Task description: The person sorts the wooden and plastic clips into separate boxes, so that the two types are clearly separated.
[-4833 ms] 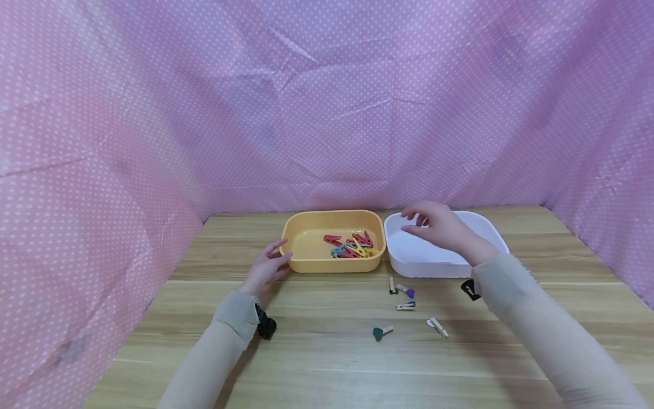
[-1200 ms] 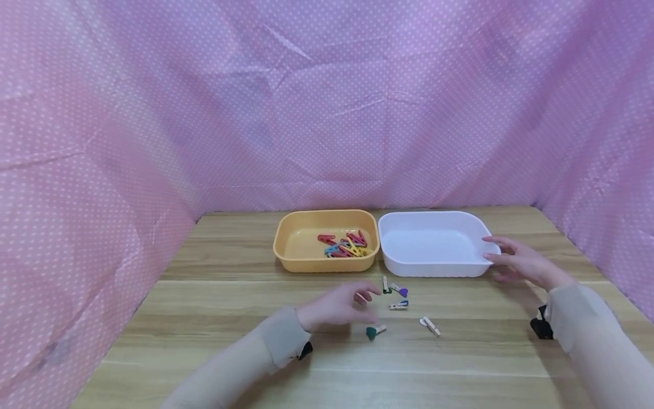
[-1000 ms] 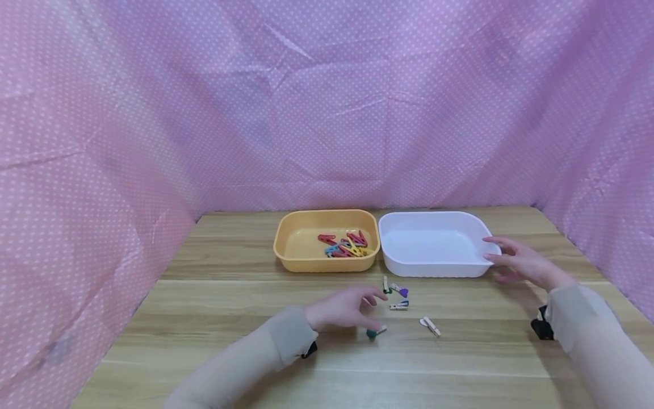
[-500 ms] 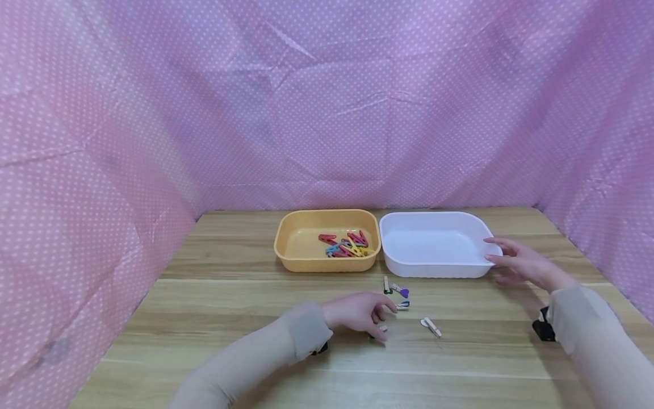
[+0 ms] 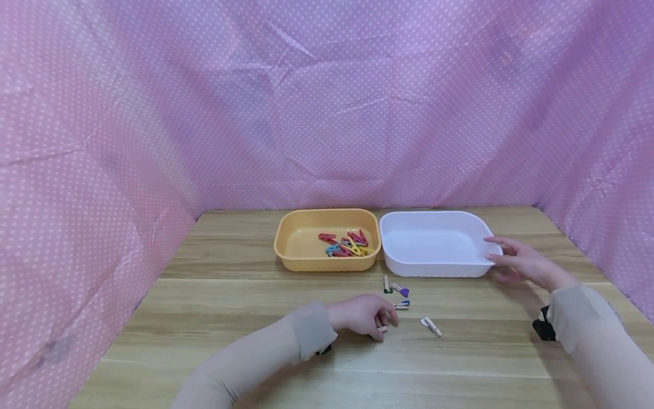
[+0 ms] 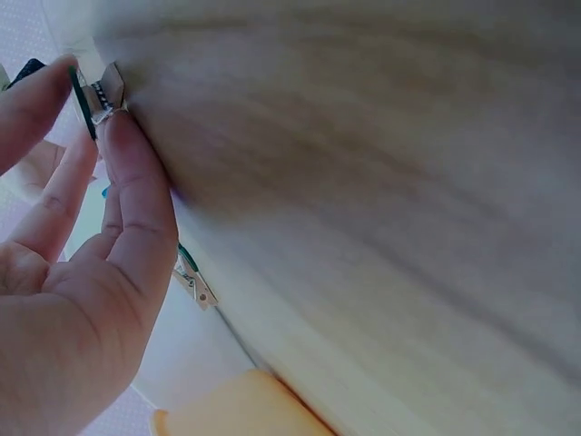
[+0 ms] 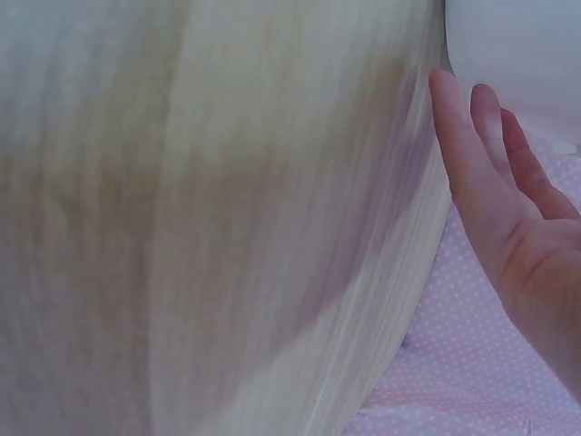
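Left hand [image 5: 365, 315] pinches a green-backed clip [image 6: 103, 91] low at the counter [image 5: 225, 318]

The green-backed clip, a small wooden peg with a dark green piece along one side, sits at the left hand's fingertips near the front middle of the counter. That grip is together on it, with the digits pressing from opposite sides; whether the clip touches the wood or is slightly raised, I cannot tell. In the head view, the fingers hide most of it, leaving only a pale end in sight.

Just beyond the fingers lies a blue-topped clip [image 5: 402, 305], partly covered by the hand. To the right, a white-heart clip [image 5: 431, 326] lies aslant. Farther back, a purple-heart clip [image 5: 401, 291] and another green-trimmed clip [image 5: 386, 285] lie close beside each other, in front of the trays.

The yellow tray [image 5: 327, 265] holds a cluster of red, yellow and blue clips [image 5: 349, 246], mostly toward its right side. Next to it on the right stands the white tray [image 5: 436, 270]. The right hand [image 5: 526, 266] is at that tray's right end, its grip apart, fingers extended at the rim; firm contact is hard to judge.

Pink dotted cloth [image 5: 327, 113] hangs behind the counter and along both sides.
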Tool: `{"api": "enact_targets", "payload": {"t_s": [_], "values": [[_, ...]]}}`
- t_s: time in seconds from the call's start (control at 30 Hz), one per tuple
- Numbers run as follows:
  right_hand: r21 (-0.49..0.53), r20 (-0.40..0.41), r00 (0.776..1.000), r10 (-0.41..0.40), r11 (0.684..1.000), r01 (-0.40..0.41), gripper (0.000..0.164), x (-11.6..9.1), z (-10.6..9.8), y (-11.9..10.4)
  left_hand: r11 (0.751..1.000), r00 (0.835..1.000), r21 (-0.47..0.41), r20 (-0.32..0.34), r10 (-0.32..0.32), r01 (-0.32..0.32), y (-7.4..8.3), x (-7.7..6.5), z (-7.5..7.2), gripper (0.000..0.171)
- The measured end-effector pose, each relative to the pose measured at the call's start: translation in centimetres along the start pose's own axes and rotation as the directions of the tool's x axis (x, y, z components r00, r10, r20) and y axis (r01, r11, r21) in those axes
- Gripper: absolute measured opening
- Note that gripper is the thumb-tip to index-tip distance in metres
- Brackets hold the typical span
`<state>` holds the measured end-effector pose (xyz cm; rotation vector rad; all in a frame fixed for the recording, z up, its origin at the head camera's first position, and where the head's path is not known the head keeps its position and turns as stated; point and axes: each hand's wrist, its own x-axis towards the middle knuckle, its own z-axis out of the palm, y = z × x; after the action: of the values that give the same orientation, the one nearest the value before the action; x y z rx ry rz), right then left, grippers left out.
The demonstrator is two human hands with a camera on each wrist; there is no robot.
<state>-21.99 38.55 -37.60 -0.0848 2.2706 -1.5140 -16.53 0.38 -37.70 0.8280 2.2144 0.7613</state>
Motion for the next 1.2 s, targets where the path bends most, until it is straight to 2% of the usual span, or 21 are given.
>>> {"api": "enact_targets", "payload": {"t_s": [0.2,0.37,0.63,0.8,1.0,1.1,1.2], "values": [[0.003,-0.007,1.0,-0.004,1.0,0.004,0.041,0.0,0.0,0.1,1.0,1.0,0.0,0.009,-0.025,0.025,-0.2,0.2,0.0,0.024],[0.007,-0.004,1.0,-0.007,1.0,0.007,0.04,0.0,0.0,0.1,1.0,1.0,0.011,0.009,-0.016,0.016,-0.1,0.1,0.0,0.023],[0.001,-0.005,1.0,0.001,1.0,-0.001,0.039,0.0,0.1,0.0,0.999,1.0,-0.031,0.005,0.009,-0.009,-0.2,-0.2,-0.1,0.019],[-0.001,-0.005,1.0,-0.009,1.0,0.009,0.036,0.0,0.0,0.1,0.997,0.999,-0.072,-0.033,0.019,-0.021,-0.2,-0.5,-0.6,0.02],[0.003,-0.006,1.0,-0.008,1.0,0.008,0.035,0.0,0.0,0.2,0.982,0.995,-0.183,-0.1,0.019,-0.038,-0.1,-0.8,-1.3,0.025],[0.001,-0.005,1.0,-0.004,1.0,0.004,0.035,-0.1,0.0,0.1,0.98,0.991,-0.195,-0.132,0.019,-0.045,-0.1,-0.9,-1.7,0.03],[-0.001,-0.003,1.0,-0.001,1.0,0.001,0.036,-0.1,0.0,0.0,0.985,0.986,-0.164,-0.163,0.023,-0.05,-0.1,-1.1,-2.1,0.033]]}}
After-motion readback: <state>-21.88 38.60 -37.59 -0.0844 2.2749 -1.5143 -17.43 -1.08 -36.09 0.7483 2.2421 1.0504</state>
